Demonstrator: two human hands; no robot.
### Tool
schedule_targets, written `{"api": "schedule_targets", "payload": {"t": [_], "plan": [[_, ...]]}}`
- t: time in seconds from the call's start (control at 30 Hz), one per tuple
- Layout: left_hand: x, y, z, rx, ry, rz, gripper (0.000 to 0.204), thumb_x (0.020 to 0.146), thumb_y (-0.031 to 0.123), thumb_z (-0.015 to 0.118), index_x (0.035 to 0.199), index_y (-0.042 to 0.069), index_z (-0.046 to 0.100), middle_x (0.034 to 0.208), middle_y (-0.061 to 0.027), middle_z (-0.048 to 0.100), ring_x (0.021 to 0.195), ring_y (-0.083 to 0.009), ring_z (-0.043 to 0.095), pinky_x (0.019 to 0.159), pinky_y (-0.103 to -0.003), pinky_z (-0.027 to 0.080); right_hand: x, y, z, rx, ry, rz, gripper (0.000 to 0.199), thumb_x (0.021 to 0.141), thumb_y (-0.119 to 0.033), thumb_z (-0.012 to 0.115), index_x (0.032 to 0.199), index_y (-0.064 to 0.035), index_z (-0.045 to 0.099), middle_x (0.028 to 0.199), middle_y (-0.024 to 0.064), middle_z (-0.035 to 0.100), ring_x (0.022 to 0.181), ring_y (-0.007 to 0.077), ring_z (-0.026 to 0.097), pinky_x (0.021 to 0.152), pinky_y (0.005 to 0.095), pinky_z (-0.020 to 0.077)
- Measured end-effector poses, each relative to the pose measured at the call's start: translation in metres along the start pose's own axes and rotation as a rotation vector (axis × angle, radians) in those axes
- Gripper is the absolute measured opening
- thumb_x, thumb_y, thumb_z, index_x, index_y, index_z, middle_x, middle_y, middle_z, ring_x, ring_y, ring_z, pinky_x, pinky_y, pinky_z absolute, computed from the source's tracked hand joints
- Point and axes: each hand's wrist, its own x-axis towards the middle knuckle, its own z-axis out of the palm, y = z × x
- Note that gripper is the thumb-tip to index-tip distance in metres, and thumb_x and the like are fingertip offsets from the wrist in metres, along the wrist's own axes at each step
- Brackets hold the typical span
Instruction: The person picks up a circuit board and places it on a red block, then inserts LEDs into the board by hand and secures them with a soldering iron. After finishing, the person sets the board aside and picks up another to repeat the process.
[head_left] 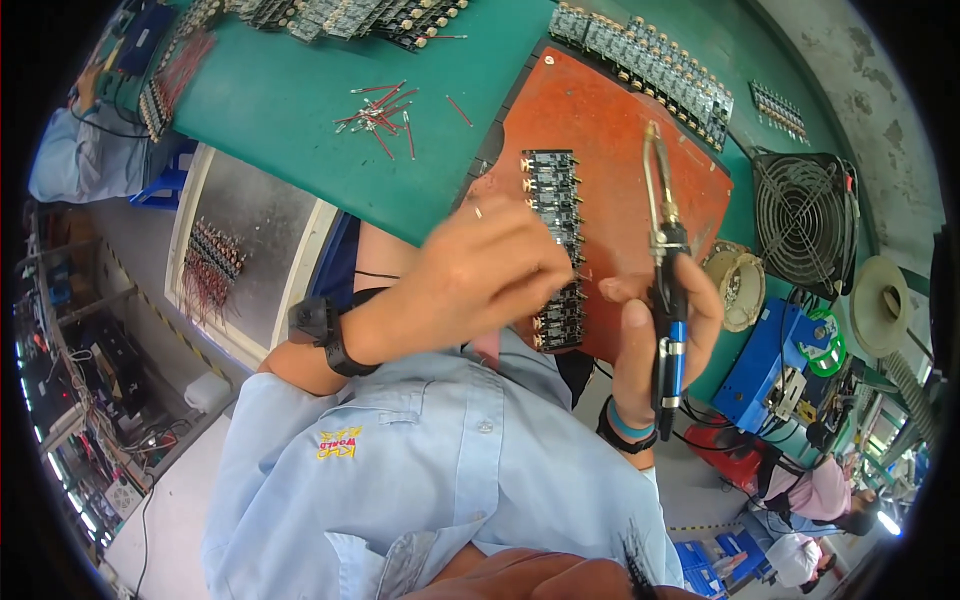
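A long strip of black circuit boards (553,215) lies on an orange-red mat (610,130), with brass-coloured parts along both of its edges. My left hand (490,262) is over the strip's left side, its fingers curled together in a pinch and slightly blurred. Whatever the fingertips may hold is hidden. In my right hand (640,335) is a soldering iron (668,300) with a black and blue handle, held upright beside the strip. Its metal tip and a thin guide tube point toward the far side, apart from the boards.
Short red wires (380,118) lie scattered on the green table (270,110). More boards (650,65) line the far edge. On the right are a black fan (803,220), a round tin (736,285), a blue machine (765,360) and a solder reel (880,305). A co-worker's sleeve (80,155) shows far left.
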Motion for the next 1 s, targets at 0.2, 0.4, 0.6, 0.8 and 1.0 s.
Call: {"api": "schedule_targets", "payload": {"t": [0.2,0.4,0.6,0.8,1.0], "plan": [[0.017,-0.034,-0.012,0.332,0.120,-0.018,0.008,0.078,0.007,0.067,0.081,0.008,0.059,0.087,-0.0040,0.062,0.092,-0.0228,0.058,0.087,-0.036,0.037,0.001,0.004,-0.027,0.019,0.053,-0.025,0.055,0.090,-0.024,0.059,0.130,0.0069,0.037,0.083,0.0175,0.065,0.080,0.0243,0.064,0.081,0.0373,0.0499],[0.009,-0.027,-0.011,0.305,0.034,-0.107,0.009,0.077,0.005,0.069,0.082,0.006,0.062,0.099,-0.0028,0.068,0.094,-0.0209,0.060,0.089,-0.036,0.038,-0.003,0.009,-0.050,0.025,0.073,-0.011,0.062,0.090,-0.036,0.060,0.129,0.0079,0.040,0.085,0.0174,0.064,0.081,0.0275,0.063,0.082,0.0397,0.0485],[0.013,-0.028,-0.013,0.327,0.042,-0.138,0.009,0.076,0.005,0.069,0.082,0.007,0.062,0.098,-0.0010,0.068,0.092,-0.0201,0.059,0.087,-0.034,0.039,0.000,0.023,-0.064,-0.098,0.044,-0.206,0.061,0.087,-0.041,0.065,0.120,0.0071,0.048,0.094,0.0206,0.062,0.087,0.0296,0.061,0.081,0.0405,0.0478],[0.017,-0.026,-0.016,0.364,-0.007,-0.163,0.010,0.075,0.005,0.069,0.082,0.008,0.063,0.097,-0.0004,0.067,0.092,-0.0195,0.059,0.088,-0.034,0.039,0.010,0.008,-0.059,-0.188,-0.166,-0.151,0.059,0.075,-0.039,0.078,0.107,0.0044,0.055,0.098,0.0222,0.062,0.086,0.0300,0.061,0.076,0.0393,0.0484],[0.018,-0.023,-0.016,0.372,-0.032,-0.196,0.010,0.074,0.005,0.069,0.080,0.008,0.062,0.096,-0.0003,0.067,0.093,-0.0195,0.059,0.089,-0.035,0.038,0.017,0.005,-0.053,-0.182,-0.259,-0.115,0.054,0.070,-0.030,0.082,0.103,0.0036,0.057,0.096,0.0222,0.063,0.083,0.0297,0.062,0.073,0.0384,0.0497]]}}
